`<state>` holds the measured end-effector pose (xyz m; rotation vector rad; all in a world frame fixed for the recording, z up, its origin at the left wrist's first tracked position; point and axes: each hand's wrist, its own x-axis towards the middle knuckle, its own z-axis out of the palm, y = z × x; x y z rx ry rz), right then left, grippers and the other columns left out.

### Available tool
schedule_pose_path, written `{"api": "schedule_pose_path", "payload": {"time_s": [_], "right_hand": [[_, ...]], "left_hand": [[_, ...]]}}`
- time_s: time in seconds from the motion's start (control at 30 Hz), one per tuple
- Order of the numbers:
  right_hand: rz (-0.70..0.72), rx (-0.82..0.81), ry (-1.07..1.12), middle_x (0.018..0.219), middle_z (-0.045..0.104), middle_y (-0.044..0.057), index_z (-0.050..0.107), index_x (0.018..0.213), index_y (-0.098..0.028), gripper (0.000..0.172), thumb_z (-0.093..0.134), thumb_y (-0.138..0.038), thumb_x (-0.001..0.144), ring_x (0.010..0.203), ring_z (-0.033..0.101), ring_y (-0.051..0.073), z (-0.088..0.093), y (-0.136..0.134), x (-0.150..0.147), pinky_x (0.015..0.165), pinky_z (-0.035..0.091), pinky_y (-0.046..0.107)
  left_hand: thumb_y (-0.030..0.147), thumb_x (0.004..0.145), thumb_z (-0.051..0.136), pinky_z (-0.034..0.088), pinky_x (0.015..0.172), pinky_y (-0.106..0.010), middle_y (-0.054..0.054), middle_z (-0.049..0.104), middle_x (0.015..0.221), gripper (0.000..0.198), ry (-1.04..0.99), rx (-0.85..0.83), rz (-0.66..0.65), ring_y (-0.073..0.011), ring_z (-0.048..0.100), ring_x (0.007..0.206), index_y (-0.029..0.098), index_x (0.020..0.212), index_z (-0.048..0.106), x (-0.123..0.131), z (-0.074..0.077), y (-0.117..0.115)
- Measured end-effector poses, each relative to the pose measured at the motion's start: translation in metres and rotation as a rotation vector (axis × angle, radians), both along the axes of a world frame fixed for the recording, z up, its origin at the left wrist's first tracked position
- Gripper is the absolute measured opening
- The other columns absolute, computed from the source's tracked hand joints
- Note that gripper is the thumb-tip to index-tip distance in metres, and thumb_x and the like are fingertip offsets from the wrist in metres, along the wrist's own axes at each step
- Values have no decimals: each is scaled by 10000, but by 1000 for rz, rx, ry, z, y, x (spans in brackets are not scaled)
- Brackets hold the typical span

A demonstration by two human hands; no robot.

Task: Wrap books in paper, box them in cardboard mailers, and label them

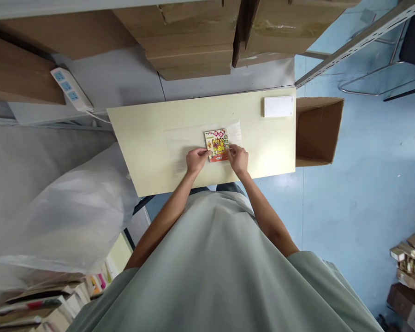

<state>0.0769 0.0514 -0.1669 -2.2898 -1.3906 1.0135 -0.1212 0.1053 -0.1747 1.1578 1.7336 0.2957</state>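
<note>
A small, brightly printed book (217, 143) with cartoon figures on its cover lies over a thin, clear plastic sheet (180, 143) on the pale yellow table (145, 152). My left hand (196, 160) grips the book's lower left edge, thumb toward the cover. At its right edge, my right hand (238, 159) holds the book with closed fingers. Whether the sheet is also pinched in the fingers is too small to tell.
A white box (278, 106) lies at the table's far right. An open cardboard box (320, 131) stands beyond the right edge. Brown cartons (193, 46) and a power strip (72, 90) sit behind the table. A large translucent plastic bag (76, 212) bulges at the left.
</note>
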Motion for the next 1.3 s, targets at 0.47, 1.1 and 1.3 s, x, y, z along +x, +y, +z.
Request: {"api": "schedule_pose_path", "payload": {"time_s": [0.47, 1.1, 1.3], "right_hand": [[-239, 22, -70, 1230, 759, 195, 699, 1160, -188, 268, 701, -430, 1044, 1186, 656, 339, -9, -7, 37, 1088, 530, 484], [28, 141, 131, 1021, 777, 77, 631, 1513, -215, 442, 589, -376, 1103, 1020, 720, 269, 7, -4, 1, 962, 599, 411], [256, 39, 59, 1335, 783, 175, 634, 1532, -204, 427, 500, -324, 1144, 1249, 688, 330, 7, 11, -20, 1064, 605, 456]], "left_hand": [[315, 833, 866, 625, 914, -339, -45, 880, 956, 118, -44, 19, 77, -251, 826, 950, 221, 903, 854, -1, 0, -1], [332, 880, 824, 593, 913, -352, -37, 826, 965, 191, 50, 69, 77, -239, 780, 929, 245, 1008, 712, 13, -4, -12], [278, 891, 801, 573, 1010, -388, -54, 782, 1039, 254, 56, 130, -27, -262, 753, 1031, 264, 1105, 666, 13, -1, -18]]}}
